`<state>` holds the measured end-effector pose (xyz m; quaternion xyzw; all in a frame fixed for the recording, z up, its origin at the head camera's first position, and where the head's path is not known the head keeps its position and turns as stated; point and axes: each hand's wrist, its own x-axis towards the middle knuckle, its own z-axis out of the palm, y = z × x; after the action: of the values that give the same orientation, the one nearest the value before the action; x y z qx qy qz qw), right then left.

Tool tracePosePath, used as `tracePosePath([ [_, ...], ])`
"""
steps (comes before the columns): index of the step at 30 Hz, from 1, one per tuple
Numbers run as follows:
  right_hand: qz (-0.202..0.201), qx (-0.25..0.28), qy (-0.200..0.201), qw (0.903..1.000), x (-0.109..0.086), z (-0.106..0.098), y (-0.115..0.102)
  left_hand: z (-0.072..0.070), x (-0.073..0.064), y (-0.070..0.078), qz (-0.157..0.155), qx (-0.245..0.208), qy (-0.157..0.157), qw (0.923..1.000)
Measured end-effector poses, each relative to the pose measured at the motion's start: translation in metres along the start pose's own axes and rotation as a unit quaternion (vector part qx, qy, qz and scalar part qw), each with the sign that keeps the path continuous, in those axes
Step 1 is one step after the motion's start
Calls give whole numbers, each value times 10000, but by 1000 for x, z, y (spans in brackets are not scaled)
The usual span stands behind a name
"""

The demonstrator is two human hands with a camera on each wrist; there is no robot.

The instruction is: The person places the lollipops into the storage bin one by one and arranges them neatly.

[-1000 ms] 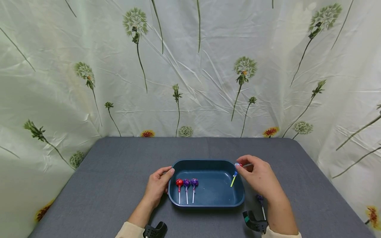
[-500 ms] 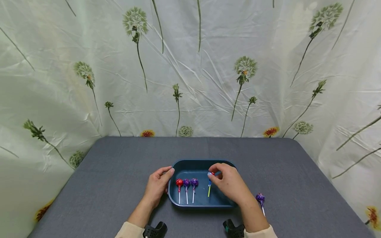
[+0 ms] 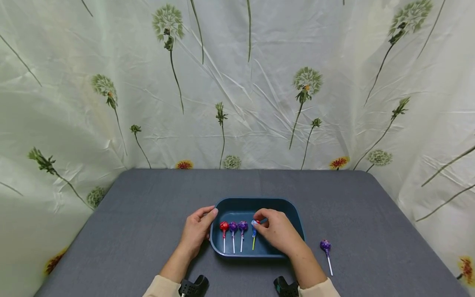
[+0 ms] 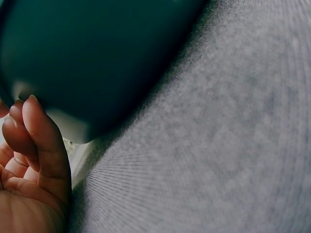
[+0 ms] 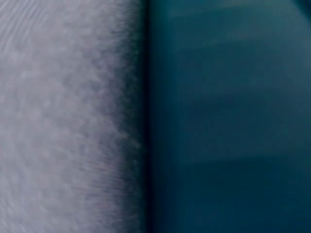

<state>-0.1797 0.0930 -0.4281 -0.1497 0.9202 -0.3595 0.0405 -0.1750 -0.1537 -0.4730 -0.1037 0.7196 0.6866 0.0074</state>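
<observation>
A dark blue tray (image 3: 259,256) stands before me. At its left end my left hand (image 3: 197,231) grips the rim, thumb on top and fingers outside. The left wrist view shows the fingertips (image 4: 36,116) against the tray wall (image 4: 97,73). Inside lie a red lollipop (image 3: 224,227) and two purple lollipops (image 3: 233,227), (image 3: 243,226) in a row, white sticks pointing toward me. Just right of them my right hand (image 3: 278,231) pinches the head of a blue-wrapped lollipop (image 3: 254,235) with a yellow-green stick, partly hidden by the fingers.
Another purple lollipop (image 3: 325,246) lies on the grey tablecloth (image 3: 356,214), right of the tray. Behind the table hangs a pale curtain (image 3: 259,82) with a dandelion print. The right wrist view holds only the cloth and the tray's side (image 5: 228,121).
My right hand has carried the blue-wrapped lollipop leftward from the tray's right rim to beside the row. This uncovers the purple lollipop on the cloth. The left hand stays on the rim.
</observation>
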Motion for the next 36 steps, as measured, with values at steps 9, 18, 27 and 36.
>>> tracePosePath([
  [9,-113,-306,-190,9993,2,4,2,0,0,1,-5,-75,-13,10000],
  [18,-152,-548,-116,9983,3,7,3,1,0,0,1,-32,-18,10000],
  [27,-152,-735,-26,9972,3,8,2,0,1,-1,17,-50,-22,10000],
  [36,-25,-718,-49,9974,3,9,1,0,1,-1,9,-116,4,9999],
])
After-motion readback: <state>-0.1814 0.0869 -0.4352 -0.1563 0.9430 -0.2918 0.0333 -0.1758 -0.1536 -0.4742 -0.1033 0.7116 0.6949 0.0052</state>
